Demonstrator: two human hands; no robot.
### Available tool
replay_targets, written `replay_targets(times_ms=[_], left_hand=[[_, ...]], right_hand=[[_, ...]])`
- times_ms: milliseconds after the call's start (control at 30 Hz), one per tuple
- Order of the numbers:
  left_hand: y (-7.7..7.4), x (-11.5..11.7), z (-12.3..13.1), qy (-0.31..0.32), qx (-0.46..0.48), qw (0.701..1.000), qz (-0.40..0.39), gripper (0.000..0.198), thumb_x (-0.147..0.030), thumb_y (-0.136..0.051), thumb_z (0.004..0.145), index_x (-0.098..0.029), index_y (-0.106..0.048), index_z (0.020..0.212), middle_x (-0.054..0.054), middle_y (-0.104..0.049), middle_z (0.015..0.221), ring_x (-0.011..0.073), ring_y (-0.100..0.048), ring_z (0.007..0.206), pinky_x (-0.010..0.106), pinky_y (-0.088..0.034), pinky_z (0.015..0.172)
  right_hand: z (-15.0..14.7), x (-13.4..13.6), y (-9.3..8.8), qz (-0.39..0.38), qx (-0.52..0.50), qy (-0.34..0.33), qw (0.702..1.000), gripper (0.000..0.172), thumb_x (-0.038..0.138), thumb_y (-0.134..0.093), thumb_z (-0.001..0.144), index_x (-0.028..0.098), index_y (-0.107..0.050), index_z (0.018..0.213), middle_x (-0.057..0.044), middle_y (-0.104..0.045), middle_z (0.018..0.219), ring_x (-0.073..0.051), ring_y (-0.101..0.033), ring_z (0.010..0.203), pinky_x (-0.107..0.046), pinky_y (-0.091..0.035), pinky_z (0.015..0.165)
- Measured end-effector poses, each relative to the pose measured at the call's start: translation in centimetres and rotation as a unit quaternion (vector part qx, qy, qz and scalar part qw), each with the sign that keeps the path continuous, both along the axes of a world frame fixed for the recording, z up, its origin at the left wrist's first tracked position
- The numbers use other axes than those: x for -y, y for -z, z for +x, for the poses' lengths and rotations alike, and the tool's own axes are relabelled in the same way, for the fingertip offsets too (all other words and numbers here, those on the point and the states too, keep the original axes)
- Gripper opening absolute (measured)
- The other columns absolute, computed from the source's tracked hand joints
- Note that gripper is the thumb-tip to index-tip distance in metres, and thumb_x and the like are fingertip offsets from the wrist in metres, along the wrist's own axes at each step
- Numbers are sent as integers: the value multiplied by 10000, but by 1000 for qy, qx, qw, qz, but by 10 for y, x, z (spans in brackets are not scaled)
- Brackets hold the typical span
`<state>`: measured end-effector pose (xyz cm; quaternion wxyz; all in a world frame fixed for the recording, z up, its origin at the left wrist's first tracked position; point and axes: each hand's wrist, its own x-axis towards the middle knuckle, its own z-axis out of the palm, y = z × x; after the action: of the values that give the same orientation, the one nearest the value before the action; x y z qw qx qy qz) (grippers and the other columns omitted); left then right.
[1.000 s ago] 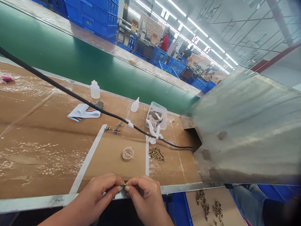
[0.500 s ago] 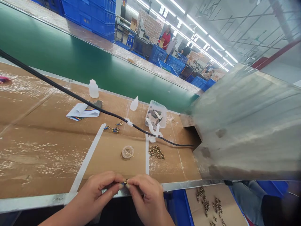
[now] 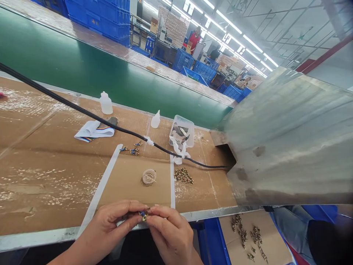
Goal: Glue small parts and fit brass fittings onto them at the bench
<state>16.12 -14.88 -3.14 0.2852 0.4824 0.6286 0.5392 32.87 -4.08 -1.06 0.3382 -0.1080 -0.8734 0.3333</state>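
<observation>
My left hand (image 3: 111,222) and my right hand (image 3: 174,230) meet at the table's front edge, fingertips pinched on a small blue-and-gold metal piece (image 3: 143,216). Fingers cover part of it, so its exact kind is unclear. Just beyond the hands, a small clear round cup (image 3: 149,177) with a thin stick in it stands on a cardboard sheet (image 3: 124,184) edged by white tape. Several similar blue-and-gold pieces (image 3: 134,151) lie past the cup to the left. On the right of the tape, a pile of gold-and-dark pieces (image 3: 184,176) rests on the cardboard.
Two white squeeze bottles, the larger (image 3: 106,103) and the smaller (image 3: 156,119), stand near the green conveyor belt (image 3: 116,79). A black cable (image 3: 127,131) crosses above the table toward a metal housing (image 3: 286,147). A clear plastic box (image 3: 182,131) holds odds and ends. More pieces (image 3: 256,235) lie lower right.
The metal piece has turned between my fingertips and shows more of its blue and gold parts. My right fingers have shifted their hold slightly. The view has tilted a little.
</observation>
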Motion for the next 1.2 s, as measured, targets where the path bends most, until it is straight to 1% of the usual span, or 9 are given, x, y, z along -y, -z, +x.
replay_targets(times_ms=[133,267,433,767,1067,1200], left_hand=[[2,2,2,-3,28,1000,-6,165,-190,-672,836,-290,-739,949,-36,-787,893,150,-742,823,183,-583,761],[1,2,3,-3,36,999,-7,168,-166,-665,838,-288,-731,933,-49,-779,878,136,-732,812,170,-569,761],[1,1,2,0,42,999,-14,152,-171,-654,844,-286,-725,914,-54,-771,863,130,-727,803,161,-562,750],[10,3,4,-13,21,1000,3,147,-144,-659,824,-275,-698,879,-57,-752,821,130,-717,760,164,-557,717],[10,3,3,-5,19,1000,-3,140,-146,-655,826,-274,-696,865,-60,-752,817,125,-716,765,158,-551,725],[8,3,2,-4,13,1000,-16,125,-182,-668,833,-283,-708,895,-63,-759,816,122,-717,746,152,-545,707]], right_hand=[[1,0,6,-16,-12,3,1000,288,63,-625,880,231,-683,1107,-75,-700,1073,-168,-682,1005,-237,-555,906],[0,0,8,-31,-13,8,999,272,57,-630,878,224,-693,1083,-72,-705,1070,-164,-689,987,-235,-563,899],[1,0,11,-25,-11,4,1000,261,60,-624,884,216,-686,1083,-73,-699,1072,-160,-686,984,-242,-569,896],[-3,0,9,-20,-26,8,999,258,47,-625,883,199,-681,1084,-76,-693,1041,-140,-689,956,-199,-568,876],[-1,-1,13,-23,-3,7,1000,256,70,-617,896,222,-666,1097,-61,-684,1065,-135,-677,981,-198,-555,887],[-1,-2,14,-53,14,24,998,234,88,-628,892,235,-666,1070,-46,-680,1059,-129,-670,975,-200,-542,882]])
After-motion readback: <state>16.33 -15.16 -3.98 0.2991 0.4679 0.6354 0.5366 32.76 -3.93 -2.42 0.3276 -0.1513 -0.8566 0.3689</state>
